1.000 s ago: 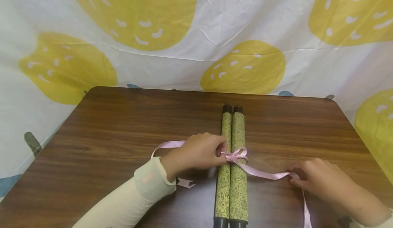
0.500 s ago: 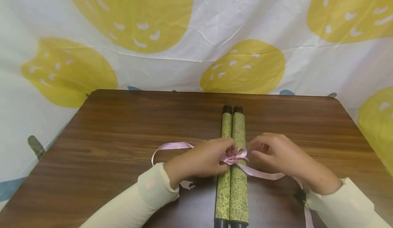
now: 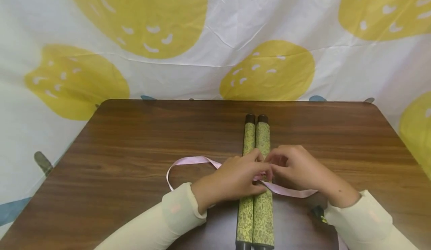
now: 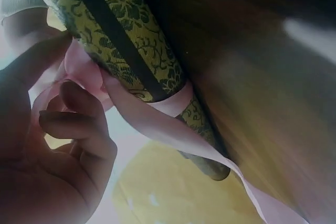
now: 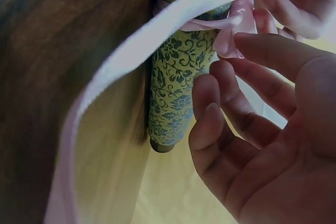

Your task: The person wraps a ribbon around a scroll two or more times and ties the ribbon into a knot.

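Note:
A scroll (image 3: 262, 216) rolled from both ends into two parallel rolls lies lengthwise on the table, in yellow-green brocade with dark floral patterning and dark end knobs. Pink satin ribbon (image 3: 289, 191) wraps its middle, the knot mostly covered by the hands. My left hand (image 3: 232, 179) reaches over the left roll, and its thumb and fingers hold the ribbon at the knot. From the right, my right hand (image 3: 299, 167) pinches a ribbon loop (image 5: 228, 43) between thumb and index finger, its other fingers curled loosely. One ribbon tail (image 4: 168, 132) trails from the knot across the roll.
The brown wood-grain table (image 3: 141, 130) extends to both sides and behind the scroll. A white curtain (image 3: 222, 25) with big yellow fruit prints hangs along its back edge. Another stretch of ribbon (image 3: 192, 160) curves across the table left of the scroll.
My right hand has released the right ribbon tail and moved left to the knot, where it now pinches the loop. My left hand has shifted right, farther over the knot.

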The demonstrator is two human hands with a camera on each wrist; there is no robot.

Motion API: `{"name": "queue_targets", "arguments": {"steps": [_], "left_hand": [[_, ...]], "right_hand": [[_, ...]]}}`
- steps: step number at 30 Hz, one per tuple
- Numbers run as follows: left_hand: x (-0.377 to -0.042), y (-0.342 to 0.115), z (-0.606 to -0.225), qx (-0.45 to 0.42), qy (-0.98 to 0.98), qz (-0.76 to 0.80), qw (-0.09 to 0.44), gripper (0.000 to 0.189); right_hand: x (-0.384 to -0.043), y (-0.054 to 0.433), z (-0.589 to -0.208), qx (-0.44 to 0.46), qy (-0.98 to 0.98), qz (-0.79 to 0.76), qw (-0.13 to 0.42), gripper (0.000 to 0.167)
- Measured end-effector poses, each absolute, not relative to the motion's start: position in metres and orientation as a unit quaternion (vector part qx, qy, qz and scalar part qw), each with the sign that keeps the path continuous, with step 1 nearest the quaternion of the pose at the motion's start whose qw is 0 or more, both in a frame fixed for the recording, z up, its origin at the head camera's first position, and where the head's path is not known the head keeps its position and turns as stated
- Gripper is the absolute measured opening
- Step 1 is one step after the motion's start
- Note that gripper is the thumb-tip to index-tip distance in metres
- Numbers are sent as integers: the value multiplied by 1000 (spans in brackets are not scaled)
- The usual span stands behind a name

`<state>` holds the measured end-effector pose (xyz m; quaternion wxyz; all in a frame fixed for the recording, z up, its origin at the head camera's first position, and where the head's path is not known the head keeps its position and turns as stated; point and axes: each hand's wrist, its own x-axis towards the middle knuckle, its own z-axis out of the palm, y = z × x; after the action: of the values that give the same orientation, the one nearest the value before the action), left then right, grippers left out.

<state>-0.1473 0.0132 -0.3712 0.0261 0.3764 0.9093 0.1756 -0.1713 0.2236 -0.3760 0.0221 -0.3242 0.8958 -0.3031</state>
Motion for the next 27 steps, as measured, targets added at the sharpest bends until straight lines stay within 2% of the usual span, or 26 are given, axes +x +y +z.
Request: {"name": "queue_targets", "arguments": {"steps": [4,9,14,19,23,27], "left_hand": [[-148,16,-373,369,911,181,25,8],[-152,18,-373,353,910,217,17,10],[-156,19,-370,311,913,262,22,10],[-158,18,-370,289,921,261,17,11],[-159,18,-371,277,918,283,19,6],[-160,19,-371,268,915,301,23,16]], "right_hand": [[-171,223,-379,-325,895,-306,9,9],[-171,225,-380,-320,894,-314,3,8],[-169,225,-379,-297,893,-338,31,1],[-166,224,-376,-277,891,-354,61,4],[-165,224,-375,-278,889,-358,64,5],[-165,223,-375,-283,883,-369,66,7]]}}
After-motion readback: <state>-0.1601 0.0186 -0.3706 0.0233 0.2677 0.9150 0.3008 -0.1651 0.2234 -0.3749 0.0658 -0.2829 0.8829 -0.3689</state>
